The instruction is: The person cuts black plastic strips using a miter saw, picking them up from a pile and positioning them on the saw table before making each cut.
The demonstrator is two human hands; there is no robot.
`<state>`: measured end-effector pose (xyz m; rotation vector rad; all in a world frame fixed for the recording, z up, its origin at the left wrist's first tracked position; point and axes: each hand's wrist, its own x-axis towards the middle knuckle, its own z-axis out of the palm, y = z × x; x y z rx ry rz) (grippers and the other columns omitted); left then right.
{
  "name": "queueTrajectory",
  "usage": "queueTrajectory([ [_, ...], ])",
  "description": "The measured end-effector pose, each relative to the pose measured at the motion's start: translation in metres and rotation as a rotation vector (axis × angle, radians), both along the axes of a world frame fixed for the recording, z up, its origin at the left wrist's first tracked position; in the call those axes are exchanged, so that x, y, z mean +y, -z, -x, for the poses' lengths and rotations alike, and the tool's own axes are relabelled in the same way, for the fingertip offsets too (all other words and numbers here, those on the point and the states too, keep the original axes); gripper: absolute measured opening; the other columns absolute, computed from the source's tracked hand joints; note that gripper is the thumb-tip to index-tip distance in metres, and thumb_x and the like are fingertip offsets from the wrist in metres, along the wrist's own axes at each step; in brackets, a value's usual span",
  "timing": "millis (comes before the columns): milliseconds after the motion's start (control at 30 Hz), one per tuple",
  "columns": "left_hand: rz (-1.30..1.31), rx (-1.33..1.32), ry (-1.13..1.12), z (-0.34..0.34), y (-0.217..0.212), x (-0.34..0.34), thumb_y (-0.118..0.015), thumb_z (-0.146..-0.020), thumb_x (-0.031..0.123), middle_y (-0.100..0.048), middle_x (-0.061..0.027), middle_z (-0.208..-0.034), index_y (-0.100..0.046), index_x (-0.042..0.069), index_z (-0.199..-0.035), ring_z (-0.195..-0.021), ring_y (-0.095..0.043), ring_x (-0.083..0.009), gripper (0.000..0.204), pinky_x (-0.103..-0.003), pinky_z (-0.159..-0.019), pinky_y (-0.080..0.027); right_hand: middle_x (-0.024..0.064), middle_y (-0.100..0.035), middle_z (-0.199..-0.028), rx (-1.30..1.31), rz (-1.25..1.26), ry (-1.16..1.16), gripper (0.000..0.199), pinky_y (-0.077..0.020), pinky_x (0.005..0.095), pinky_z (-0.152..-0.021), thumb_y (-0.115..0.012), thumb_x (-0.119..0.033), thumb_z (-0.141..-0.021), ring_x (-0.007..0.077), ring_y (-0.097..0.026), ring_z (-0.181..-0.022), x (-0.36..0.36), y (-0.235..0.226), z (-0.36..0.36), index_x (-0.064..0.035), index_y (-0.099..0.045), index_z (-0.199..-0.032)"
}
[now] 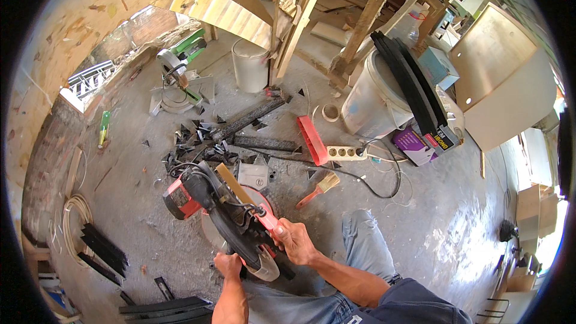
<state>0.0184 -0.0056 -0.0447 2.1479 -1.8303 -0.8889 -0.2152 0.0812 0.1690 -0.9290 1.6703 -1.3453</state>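
A red and black miter saw (223, 216) stands on the concrete floor close in front of me. My right hand (294, 242) is wrapped round its red handle (266, 218). Low at the near side of the saw, my left hand (228, 264) is closed; the saw's guard hides part of what lies beside its fingers, and I cannot make out what it holds. The round grey saw base (211, 228) shows partly under the saw. Beyond it lie many black triangular offcuts (201, 135) and a dark, dusty bar (252, 118).
A paintbrush (320, 189), a power strip (347, 153) with a black cable and a red channel-shaped piece (312, 140) lie right of the saw. Farther off stand a white bucket (378, 96) with black strips (414, 84) on top, and a second, green miter saw (180, 75). More black strips (103, 251) lie left.
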Motion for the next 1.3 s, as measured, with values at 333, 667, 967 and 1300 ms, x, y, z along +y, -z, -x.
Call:
queueTrajectory([
  [333, 0.041, -0.031, 0.081, -0.004, -0.002, 0.001, -0.074, -0.060, 0.019, -0.063, -0.0334, -0.072, -0.063, -0.013, -0.070, -0.074, -0.066, -0.0484, 0.036, -0.049, -0.067, -0.053, 0.0044, -0.053, -0.065, 0.033, 0.003, -0.016, 0.057, -0.0455, 0.0284, -0.053, -0.035, -0.051, -0.104, 0.0116, -0.052, -0.057, 0.001, 0.001, 0.001, -0.0007, -0.052, -0.083],
  [667, -0.060, 0.004, -0.021, -0.003, 0.007, -0.003, -0.080, -0.060, 0.024, -0.066, -0.0332, -0.078, -0.065, -0.014, -0.077, -0.079, -0.068, -0.0466, 0.044, -0.048, -0.071, -0.054, 0.0120, -0.053, -0.061, 0.035, 0.005, 0.010, 0.049, -0.0470, 0.0373, -0.055, -0.040, -0.045, -0.105, 0.0239, -0.056, -0.054, 0.002, 0.004, 0.000, -0.0007, -0.050, -0.084],
  [967, -0.096, 0.085, -0.083, -0.025, 0.060, -0.004, -0.083, -0.058, 0.027, -0.067, -0.0316, -0.081, -0.066, -0.013, -0.079, -0.083, -0.068, -0.0464, 0.048, -0.047, -0.075, -0.054, 0.0036, -0.052, -0.066, 0.015, -0.011, -0.004, 0.052, -0.0443, 0.0284, -0.054, -0.037, -0.046, -0.105, 0.0104, -0.049, -0.058, 0.002, 0.005, -0.001, -0.0005, -0.052, -0.084],
  [1300, 0.125, -0.050, 0.083, -0.018, 0.054, 0.000, -0.049, -0.084, -0.002, -0.062, -0.0156, -0.061, -0.060, -0.008, -0.071, -0.049, -0.061, -0.0246, 0.018, -0.039, -0.043, -0.047, 0.0121, -0.055, -0.061, 0.043, 0.009, 0.009, 0.050, -0.0477, 0.0373, -0.054, -0.041, -0.045, -0.104, 0.0240, -0.059, -0.054, 0.002, 0.008, 0.000, 0.0000, -0.050, -0.084],
])
